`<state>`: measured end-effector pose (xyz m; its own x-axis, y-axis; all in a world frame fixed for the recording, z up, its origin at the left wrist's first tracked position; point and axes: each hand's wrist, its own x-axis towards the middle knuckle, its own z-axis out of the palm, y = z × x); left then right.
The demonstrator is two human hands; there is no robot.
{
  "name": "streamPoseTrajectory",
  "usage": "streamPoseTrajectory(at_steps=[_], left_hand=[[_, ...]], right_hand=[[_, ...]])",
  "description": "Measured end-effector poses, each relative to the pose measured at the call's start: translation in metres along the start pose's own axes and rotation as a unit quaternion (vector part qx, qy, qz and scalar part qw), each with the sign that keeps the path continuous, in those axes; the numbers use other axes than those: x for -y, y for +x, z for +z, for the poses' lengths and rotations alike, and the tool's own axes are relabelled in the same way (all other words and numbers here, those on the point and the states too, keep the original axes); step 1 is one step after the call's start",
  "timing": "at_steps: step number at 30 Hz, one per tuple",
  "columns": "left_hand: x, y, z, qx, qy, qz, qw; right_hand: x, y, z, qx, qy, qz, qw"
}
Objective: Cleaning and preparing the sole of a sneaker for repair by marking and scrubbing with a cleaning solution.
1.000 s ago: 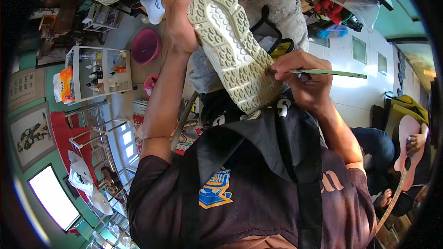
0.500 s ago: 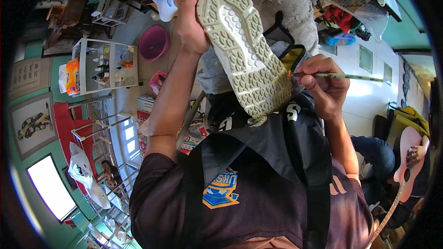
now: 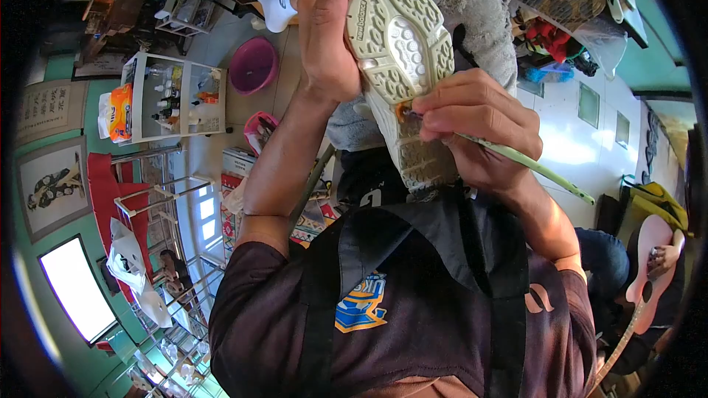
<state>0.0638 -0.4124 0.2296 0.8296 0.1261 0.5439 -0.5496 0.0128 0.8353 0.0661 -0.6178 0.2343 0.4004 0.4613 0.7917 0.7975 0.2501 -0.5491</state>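
Observation:
A white sneaker [image 3: 411,43] is held sole up over my lap, its pale tan treads facing me. My left hand [image 3: 330,48] wraps round its heel end, with the thumb up along the side. In my right hand [image 3: 490,121] is a slim green-handled brush [image 3: 544,166], gripped close to its working end. That end meets the sole near the middle, where an amber-brown wet-looking patch [image 3: 405,110] shows; my fingers partly hide it. The toe end of the sneaker rests near my black apron [image 3: 413,239]. Grey fleecy cloth [image 3: 483,26] lies beneath the sneaker.
A magenta basin [image 3: 253,66] and a white shelf unit [image 3: 184,99] with bottles stand to the left. Metal racks [image 3: 158,199] are at the lower left. On the right, another person's hand [image 3: 661,254] is on a pink guitar [image 3: 650,269].
The sneaker has swung more upright and shifted right. My right hand has moved left from the sneaker's edge onto the sole, and the brush handle now slants down to the right.

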Motion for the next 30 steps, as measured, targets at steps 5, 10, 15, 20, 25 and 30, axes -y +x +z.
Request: streamPoseTrajectory(at_steps=[5, 10, 15, 20, 25, 30], left_hand=[[-0.010, -0.004, 0.005, -0.007, 0.073, 0.003, 0.997], [-0.028, 0.017, 0.002, -0.022, 0.132, 0.010, 0.991], [-0.041, 0.034, -0.017, 0.336, -0.227, -0.062, 0.912], [-0.021, -0.002, 0.010, -0.009, 0.148, 0.017, 0.989], [-0.024, 0.001, 0.005, 0.047, 0.072, -0.088, 0.992], [-0.029, -0.002, 0.010, 0.060, 0.117, -0.071, 0.989]], right_hand=[[0.000, 0.002, 0.013, -0.033, -0.037, -0.025, 0.998], [0.002, 0.002, 0.019, 0.000, -0.007, -0.045, 0.999], [0.003, -0.001, 0.014, -0.054, 0.093, -0.002, 0.994], [0.002, -0.002, 0.019, -0.056, -0.007, -0.004, 0.998], [0.003, 0.007, 0.017, 0.017, 0.100, -0.032, 0.994], [-0.003, 0.028, 0.012, -0.115, 0.089, -0.003, 0.989]])
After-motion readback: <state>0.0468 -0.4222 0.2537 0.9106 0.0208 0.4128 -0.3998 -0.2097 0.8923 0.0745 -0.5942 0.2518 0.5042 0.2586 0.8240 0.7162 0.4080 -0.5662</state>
